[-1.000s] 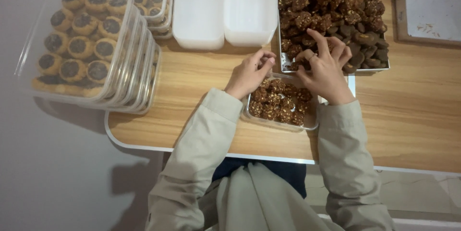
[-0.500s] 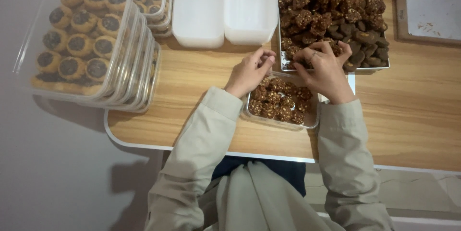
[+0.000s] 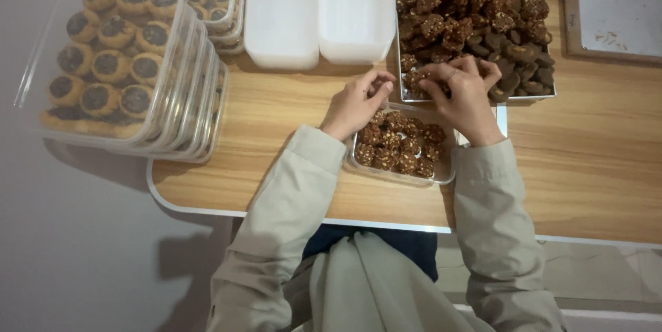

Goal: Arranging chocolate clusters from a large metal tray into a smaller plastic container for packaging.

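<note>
The clear container (image 3: 401,149) of brown cookies sits near the counter's (image 3: 289,159) front edge, so each hand, left (image 3: 357,103) and right (image 3: 463,94), fingers pinched narrow on a cookie at the tray (image 3: 483,15), should lower pieces gently into rows.

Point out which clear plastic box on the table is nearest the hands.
The small clear box of brown nutty cookies, directly below both hands at the table's near edge. The stacked boxes of dark-centred cookies sit far left, beyond reach.

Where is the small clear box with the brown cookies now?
In the head view the small box sits on the table near its front edge, just below the big cookie tray, between the left hand and right hand.
</note>
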